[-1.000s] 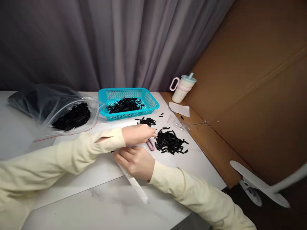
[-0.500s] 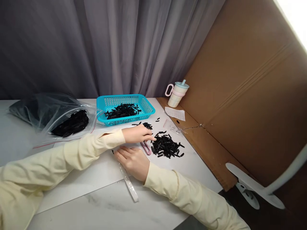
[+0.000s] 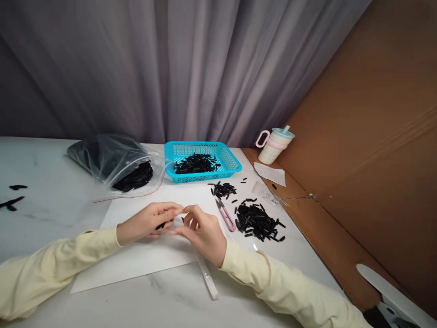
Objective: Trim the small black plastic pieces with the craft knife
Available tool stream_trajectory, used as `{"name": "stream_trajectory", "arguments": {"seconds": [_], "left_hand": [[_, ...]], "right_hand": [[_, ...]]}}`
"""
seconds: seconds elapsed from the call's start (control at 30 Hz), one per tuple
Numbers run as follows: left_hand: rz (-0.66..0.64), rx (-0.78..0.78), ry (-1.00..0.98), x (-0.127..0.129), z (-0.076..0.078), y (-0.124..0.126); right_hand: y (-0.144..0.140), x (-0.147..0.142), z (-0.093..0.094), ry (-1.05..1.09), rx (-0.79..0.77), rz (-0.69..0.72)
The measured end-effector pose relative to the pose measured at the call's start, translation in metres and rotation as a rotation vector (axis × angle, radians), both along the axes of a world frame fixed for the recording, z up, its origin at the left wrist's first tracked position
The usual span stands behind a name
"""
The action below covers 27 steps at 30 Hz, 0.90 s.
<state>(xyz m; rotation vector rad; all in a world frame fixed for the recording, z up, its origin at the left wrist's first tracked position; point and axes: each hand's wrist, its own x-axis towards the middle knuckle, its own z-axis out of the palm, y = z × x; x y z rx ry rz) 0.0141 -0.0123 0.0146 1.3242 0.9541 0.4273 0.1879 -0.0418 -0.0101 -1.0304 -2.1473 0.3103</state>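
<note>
My left hand (image 3: 146, 222) and my right hand (image 3: 203, 230) meet fingertip to fingertip over a white sheet (image 3: 136, 255). A small black piece (image 3: 160, 225) sits inside the left hand's curled fingers. My right hand pinches the top of a narrow clear plastic sleeve (image 3: 209, 282) that trails toward me. Pink snips (image 3: 226, 215) lie just right of my right hand. Beyond them lies a pile of black pieces (image 3: 257, 222), with a smaller pile (image 3: 223, 188) further back.
A blue basket (image 3: 201, 156) of black pieces stands at the back, beside a clear zip bag (image 3: 118, 165) of more. A lidded cup (image 3: 275, 145) and a paper slip (image 3: 272, 173) sit by the brown cardboard wall (image 3: 358, 150). Stray black bits (image 3: 12, 200) lie far left.
My left hand drew back from the black pile with a piece and met my right hand, which lifted off the sheet. The view shifted left.
</note>
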Motion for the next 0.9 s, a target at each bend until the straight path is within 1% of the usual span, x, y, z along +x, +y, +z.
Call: {"name": "stream_trajectory", "arguments": {"seconds": [0.13, 0.23, 0.3, 0.4, 0.53, 0.63, 0.73, 0.83, 0.9], "left_hand": [[-0.023, 0.038, -0.060, -0.005, -0.015, -0.013], [-0.086, 0.074, -0.075, -0.005, -0.020, -0.018], [-0.100, 0.092, -0.083, -0.005, -0.021, -0.020], [-0.109, 0.078, -0.094, -0.009, -0.024, -0.020], [-0.153, 0.071, -0.060, -0.012, -0.025, -0.020], [-0.189, 0.052, -0.036, -0.012, -0.021, -0.019], [-0.196, 0.015, -0.021, -0.011, -0.016, -0.018], [-0.171, -0.017, -0.032, -0.010, -0.013, -0.017], [-0.149, -0.039, -0.050, -0.010, -0.012, -0.016]], "right_hand": [[0.000, -0.008, 0.000, 0.364, -0.570, 0.117], [-0.001, -0.010, -0.003, 0.484, -0.838, 0.216], [-0.002, -0.010, -0.006, 0.562, -0.956, 0.266], [-0.006, -0.010, -0.007, 0.657, -1.051, 0.289], [-0.007, -0.009, -0.005, 0.664, -1.064, 0.319], [-0.006, -0.009, -0.004, 0.711, -1.079, 0.370], [-0.004, -0.007, -0.003, 0.805, -1.158, 0.405], [0.000, -0.003, -0.001, 0.889, -1.227, 0.376], [0.002, 0.002, 0.000, 0.916, -1.234, 0.348]]}}
